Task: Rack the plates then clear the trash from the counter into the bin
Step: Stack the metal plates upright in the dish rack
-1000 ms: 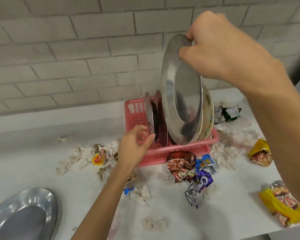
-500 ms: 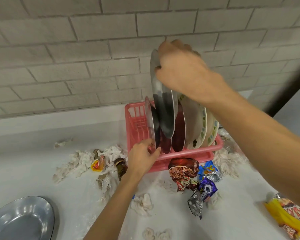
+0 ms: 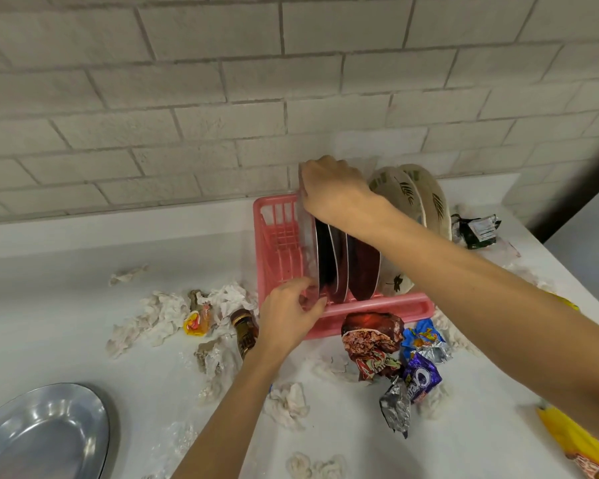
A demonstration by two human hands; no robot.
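A pink dish rack (image 3: 370, 314) stands on the white counter against the brick wall. Several steel plates (image 3: 339, 264) stand upright in its slots, with two cream leaf-print plates (image 3: 426, 198) behind them to the right. My right hand (image 3: 332, 190) grips the top rim of the leftmost steel plate, which sits down in the rack. My left hand (image 3: 289, 314) holds the lower edge of that same plate at the rack's front left corner. One more steel plate (image 3: 38, 433) lies flat at the bottom left of the counter.
Crumpled tissues (image 3: 159, 314), a small brown bottle (image 3: 244, 331), snack wrappers (image 3: 391, 354) and a yellow packet (image 3: 574, 440) litter the counter (image 3: 66, 271) around the rack. A dark wrapper (image 3: 478, 229) lies at the back right. The counter's edge runs down the right side.
My right hand has lowered the steel plate from above the rack into a left slot. My left hand stayed at the rack's front, now holding the plate's lower edge.
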